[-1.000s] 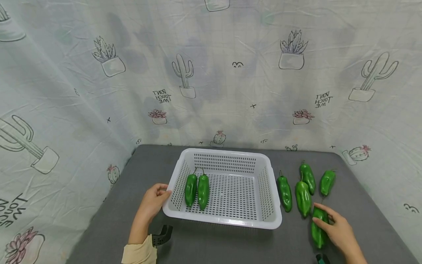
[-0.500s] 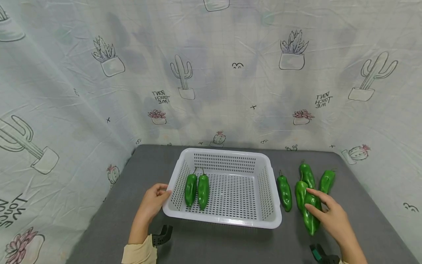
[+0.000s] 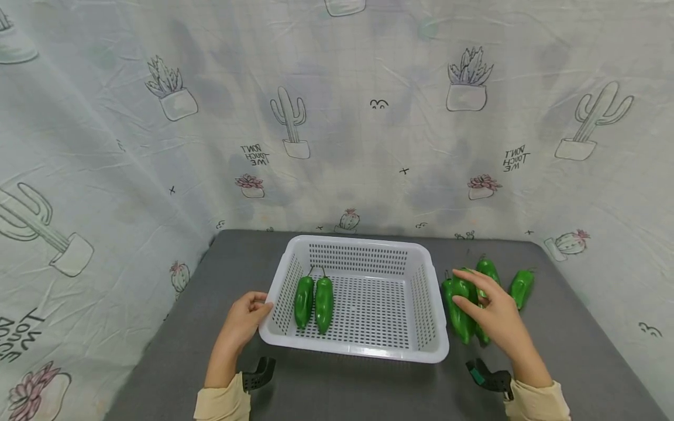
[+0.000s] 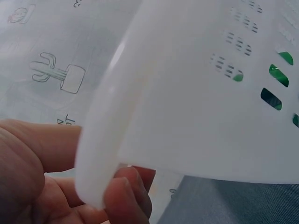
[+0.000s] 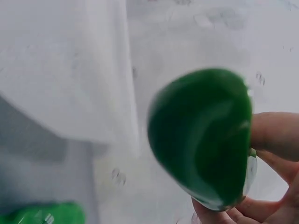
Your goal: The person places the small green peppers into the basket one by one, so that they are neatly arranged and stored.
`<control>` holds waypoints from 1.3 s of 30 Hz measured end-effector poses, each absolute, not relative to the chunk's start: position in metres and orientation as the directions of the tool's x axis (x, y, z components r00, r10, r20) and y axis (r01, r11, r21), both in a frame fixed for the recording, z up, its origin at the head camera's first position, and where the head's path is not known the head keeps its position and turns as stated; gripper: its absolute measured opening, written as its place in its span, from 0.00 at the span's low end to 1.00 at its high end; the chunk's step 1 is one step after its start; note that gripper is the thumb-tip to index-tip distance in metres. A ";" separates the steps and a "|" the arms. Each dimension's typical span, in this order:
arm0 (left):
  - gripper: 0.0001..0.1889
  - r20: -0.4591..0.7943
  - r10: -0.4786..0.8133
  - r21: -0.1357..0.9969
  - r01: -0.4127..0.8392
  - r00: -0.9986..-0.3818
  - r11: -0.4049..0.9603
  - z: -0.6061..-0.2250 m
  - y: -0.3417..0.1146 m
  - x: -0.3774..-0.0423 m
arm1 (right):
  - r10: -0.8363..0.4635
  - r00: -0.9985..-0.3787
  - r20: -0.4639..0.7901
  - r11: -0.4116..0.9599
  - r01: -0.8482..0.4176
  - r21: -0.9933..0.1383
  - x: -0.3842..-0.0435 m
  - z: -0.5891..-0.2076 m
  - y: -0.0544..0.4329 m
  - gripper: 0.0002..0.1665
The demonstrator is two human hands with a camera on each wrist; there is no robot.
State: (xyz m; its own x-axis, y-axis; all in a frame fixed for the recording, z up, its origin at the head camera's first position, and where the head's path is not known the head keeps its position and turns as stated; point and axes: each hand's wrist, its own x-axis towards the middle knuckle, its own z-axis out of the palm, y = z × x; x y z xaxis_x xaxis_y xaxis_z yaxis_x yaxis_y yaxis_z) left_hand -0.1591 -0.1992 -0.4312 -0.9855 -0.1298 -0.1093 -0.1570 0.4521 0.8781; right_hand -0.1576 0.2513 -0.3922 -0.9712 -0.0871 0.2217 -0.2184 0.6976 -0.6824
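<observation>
A white perforated plastic basket (image 3: 363,351) stands in the middle of the table, with two green peppers (image 3: 324,304) lying side by side at its left. My left hand (image 3: 244,318) grips the basket's left rim; in the left wrist view its fingers curl under the rim (image 4: 100,154). To the right of the basket, my right hand (image 3: 492,307) pinches a green pepper (image 3: 461,307) between thumb and fingers. That pepper fills the centre of the right wrist view, blurred, its blunt end (image 5: 201,140) toward the camera. It partly covers other peppers behind it in the head view.
Loose green peppers lie right of the basket: one at the back (image 3: 488,270), one farther right (image 3: 521,287), and others partly hidden behind the right hand. A grey cloth (image 3: 368,392) covers the table. A patterned curtain (image 3: 347,128) hangs behind it.
My right hand has carried the held pepper leftward and away from me, from the near right of the table to beside the basket. The left hand stays on the rim.
</observation>
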 end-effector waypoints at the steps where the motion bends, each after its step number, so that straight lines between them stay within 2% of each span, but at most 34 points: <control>1: 0.16 -0.108 -0.127 0.878 -0.154 -0.986 0.453 -0.431 -0.199 -0.159 | -0.098 -0.967 0.237 0.693 -0.237 -0.681 -0.161 -0.389 0.247 0.31; 13: 0.16 -0.111 -0.137 0.880 -0.161 -0.984 0.447 -0.432 -0.199 -0.158 | -0.202 -0.920 0.336 0.591 -0.388 -0.707 -0.204 -0.369 0.194 0.29; 19: 0.16 -0.116 -0.133 0.883 -0.163 -0.984 0.440 -0.433 -0.198 -0.158 | -0.264 -0.905 0.334 0.554 -0.426 -0.715 -0.218 -0.365 0.171 0.29; 28: 0.16 -0.108 -0.139 0.882 -0.159 -0.984 0.444 -0.431 -0.198 -0.158 | -0.310 -0.916 0.254 0.531 -0.388 -0.754 -0.233 -0.374 0.133 0.29; 39: 0.16 -0.110 -0.146 0.877 -0.165 -0.983 0.452 -0.430 -0.198 -0.157 | -0.340 -0.929 0.145 0.587 -0.330 -0.739 -0.252 -0.392 0.086 0.27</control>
